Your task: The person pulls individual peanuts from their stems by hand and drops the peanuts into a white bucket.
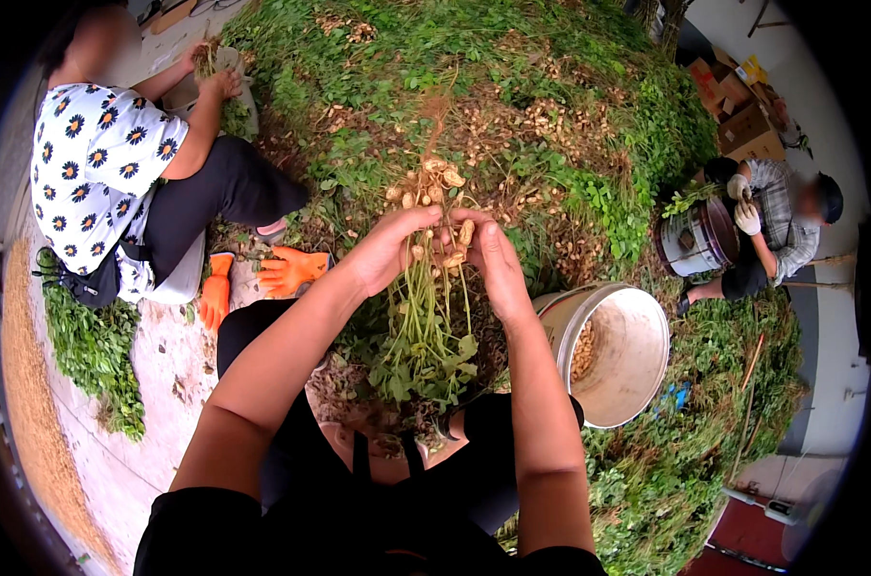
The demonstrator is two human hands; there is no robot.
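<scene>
A pulled-up peanut plant (426,317) hangs upside down before me, its roots and pods on top and green leaves drooping below. My left hand (389,248) is closed round its stems just under the root cluster. Close beside it, my right hand (496,257) has thumb and fingers bent on the peanut pods (465,232) at the right side of the plant. More pods (435,179) stick up above both hands. Some of the fingertips are hidden behind stems and pods.
A white bucket (652,360) with peanuts inside leans by my right arm. Orange gloves (284,272) lie at my left. Peanut plants (550,144) are heaped ahead. One person (109,178) sits at left, another (786,226) at right beside a bucket (696,238).
</scene>
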